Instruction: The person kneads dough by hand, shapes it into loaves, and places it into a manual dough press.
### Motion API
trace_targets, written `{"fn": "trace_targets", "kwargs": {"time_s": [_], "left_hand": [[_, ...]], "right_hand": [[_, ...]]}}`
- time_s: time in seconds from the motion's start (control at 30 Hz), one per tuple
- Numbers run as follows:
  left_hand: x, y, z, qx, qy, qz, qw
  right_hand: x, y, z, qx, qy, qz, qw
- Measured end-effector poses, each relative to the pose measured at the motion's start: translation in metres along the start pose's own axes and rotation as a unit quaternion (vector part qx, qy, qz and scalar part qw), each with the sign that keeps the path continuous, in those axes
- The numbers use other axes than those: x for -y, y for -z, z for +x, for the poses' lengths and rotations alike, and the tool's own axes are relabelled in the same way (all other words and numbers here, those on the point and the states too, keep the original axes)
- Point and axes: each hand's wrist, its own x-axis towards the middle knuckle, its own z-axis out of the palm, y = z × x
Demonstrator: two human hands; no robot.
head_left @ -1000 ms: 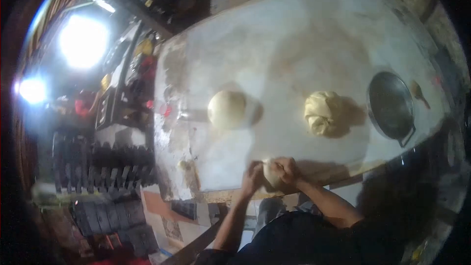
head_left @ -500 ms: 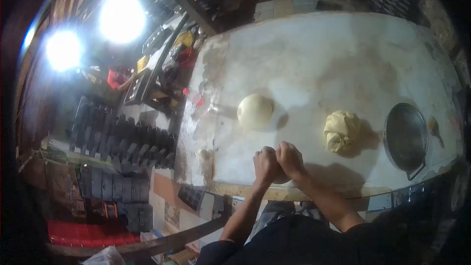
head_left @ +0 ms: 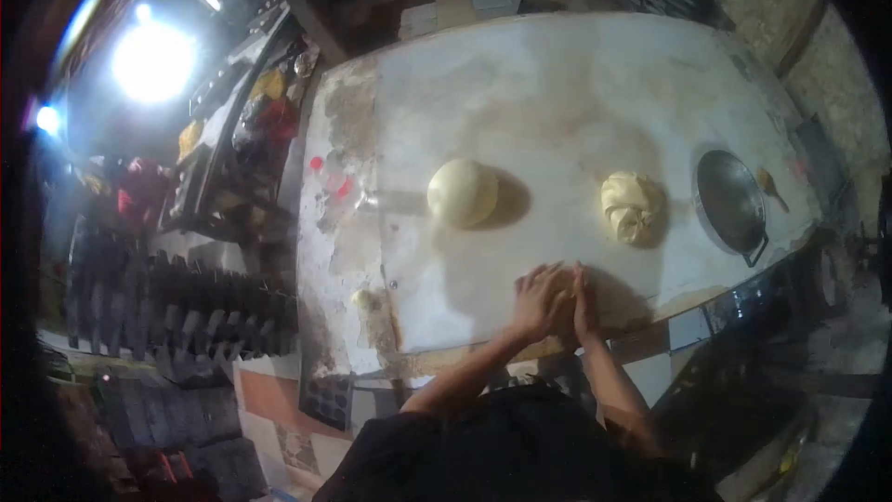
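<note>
Your left hand (head_left: 539, 302) and right hand (head_left: 585, 302) press together, cupped over something at the near edge of the white table (head_left: 557, 84); what they enclose is hidden, so I cannot tell the grip. A smooth dough ball (head_left: 462, 192) sits beyond them, a rough dough lump (head_left: 632, 207) to its right, beside a metal pan (head_left: 729, 202).

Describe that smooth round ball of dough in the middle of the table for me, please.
The smooth, pale cream round dough ball sits alone on the white, flour-dusted table, left of a lumpier, creased yellowish dough lump. Its surface looks even and seamless, domed on top, casting a shadow to its right. Nothing touches it except the tabletop; both hands work nearer the table's front edge, apart from it.
</note>
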Motion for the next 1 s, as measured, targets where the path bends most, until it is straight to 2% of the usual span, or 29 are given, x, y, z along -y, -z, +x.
{"fn": "trace_targets", "kwargs": {"time_s": [0.03,0.07,0.1,0.13,0.17,0.2,0.23,0.27,0.3,0.37,0.4,0.47,0.5,0.53,0.57,0.6,0.63,0.67,0.7,0.73,0.77,0.83,0.87,0.93,1.0], "left_hand": [[-0.015,0.003,0.011,-0.010,0.003,-0.021,1.000],[-0.031,0.017,0.021,-0.072,-0.020,-0.031,0.997],[-0.042,0.043,0.026,-0.072,-0.010,-0.120,0.990],[-0.051,0.069,0.032,-0.070,-0.004,-0.205,0.976],[-0.061,0.095,0.032,-0.076,0.001,-0.232,0.970],[-0.063,0.115,0.028,-0.079,0.009,-0.258,0.963],[-0.046,0.119,0.012,-0.096,0.004,-0.299,0.949],[-0.030,0.122,-0.004,-0.112,-0.003,-0.339,0.934],[-0.013,0.126,-0.020,-0.128,-0.012,-0.377,0.917],[0.015,0.138,-0.048,-0.057,0.012,-0.578,0.814],[0.053,0.140,-0.060,-0.112,0.058,-0.538,0.834],[0.119,0.144,-0.102,-0.228,0.189,-0.321,0.899],[0.141,0.150,-0.127,-0.256,0.237,-0.225,0.910],[0.155,0.159,-0.156,-0.269,0.280,-0.164,0.907],[0.158,0.171,-0.180,-0.272,0.272,-0.046,0.922],[0.117,0.193,-0.181,-0.301,0.375,-0.277,0.832],[0.135,0.192,-0.201,-0.315,0.283,-0.111,0.899],[0.146,0.184,-0.213,-0.365,0.285,-0.144,0.874],[0.142,0.186,-0.213,-0.369,0.295,-0.190,0.861],[0.128,0.191,-0.208,-0.371,0.307,-0.234,0.845],[0.097,0.200,-0.185,-0.372,0.308,-0.239,0.842],[0.054,0.197,-0.134,-0.380,0.322,-0.284,0.819],[0.021,0.190,-0.093,-0.391,0.291,-0.245,0.838],[-0.023,0.165,-0.027,-0.333,0.262,-0.198,0.884],[-0.039,0.111,0.038,-0.265,0.244,-0.249,0.899]], "right_hand": [[0.012,-0.008,0.006,0.028,-0.090,0.147,0.985],[0.031,-0.015,0.016,0.051,-0.177,0.290,0.939],[0.094,-0.023,0.018,0.032,-0.063,0.253,0.965],[0.153,-0.032,0.008,-0.014,-0.056,0.210,0.976],[0.217,-0.041,-0.005,-0.055,0.051,0.029,0.997],[0.267,-0.052,-0.019,-0.094,0.150,-0.155,0.972],[0.298,-0.064,-0.032,-0.074,0.240,-0.230,0.940],[0.329,-0.076,-0.045,-0.065,0.331,-0.298,0.893],[0.348,-0.094,-0.058,-0.034,0.349,-0.250,0.903],[0.350,-0.119,-0.059,0.151,0.353,-0.208,0.900],[0.320,-0.133,-0.054,0.252,0.297,-0.164,0.907],[0.294,-0.118,-0.051,0.469,0.198,-0.175,0.843],[0.291,-0.102,-0.050,0.524,0.163,-0.224,0.805],[0.269,-0.088,-0.051,0.505,0.185,-0.225,0.812],[0.254,-0.073,-0.047,0.510,0.077,-0.196,0.834],[0.228,-0.054,-0.044,0.480,0.035,-0.206,0.852],[0.203,-0.031,-0.038,0.448,-0.005,-0.214,0.868],[0.183,-0.003,-0.027,0.432,0.007,-0.308,0.848],[0.183,0.024,-0.010,0.429,-0.057,-0.366,0.824],[0.171,0.051,0.013,0.413,-0.111,-0.347,0.835],[0.153,0.083,0.039,0.373,-0.119,-0.297,0.871],[0.122,0.141,0.112,0.287,-0.038,-0.266,0.920],[0.122,0.162,0.154,0.224,-0.032,-0.298,0.928],[0.104,0.180,0.228,-0.001,-0.008,-0.302,0.953],[0.022,0.191,0.316,-0.066,0.050,-0.290,0.953]]}}
